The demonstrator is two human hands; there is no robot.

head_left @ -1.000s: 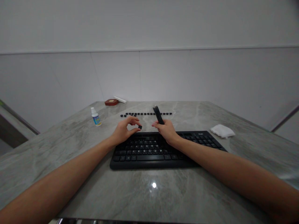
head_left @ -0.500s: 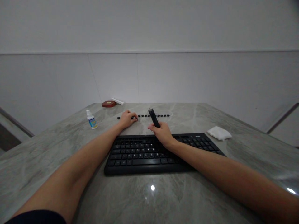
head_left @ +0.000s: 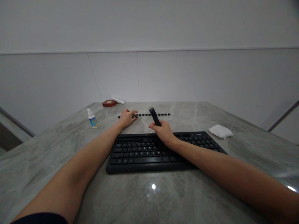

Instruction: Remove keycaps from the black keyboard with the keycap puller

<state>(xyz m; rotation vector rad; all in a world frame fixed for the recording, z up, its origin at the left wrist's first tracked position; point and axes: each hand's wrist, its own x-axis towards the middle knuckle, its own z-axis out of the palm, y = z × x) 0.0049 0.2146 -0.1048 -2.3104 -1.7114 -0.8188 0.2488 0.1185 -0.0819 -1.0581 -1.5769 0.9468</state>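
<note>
A black keyboard (head_left: 144, 160) lies in front of me, its middle partly covered by my right hand and forearm. Upright in my right hand (head_left: 164, 132), above the keyboard's back edge, is a slim black tool (head_left: 154, 116) with small pale bits at its top end; its exact kind is unclear. Behind the keyboard runs a row of small black keycaps (head_left: 149, 114). My left hand (head_left: 127, 117) rests on the table at the left part of that row, fingers apart, fingertips close to a keycap (head_left: 135, 117). It covers some of the row.
A white spray bottle (head_left: 93, 119) with a blue label stands at the left. Farther back lie a reddish-brown box (head_left: 109, 103) and a white strip (head_left: 118, 100). A folded white cloth (head_left: 220, 131) lies right of the keyboard. The wall (head_left: 163, 77) rises behind the marbled table (head_left: 149, 199).
My left hand's fingers have spread apart at the keycap row. My right hand keeps the black tool in nearly the same place. The whole view has shifted slightly.
</note>
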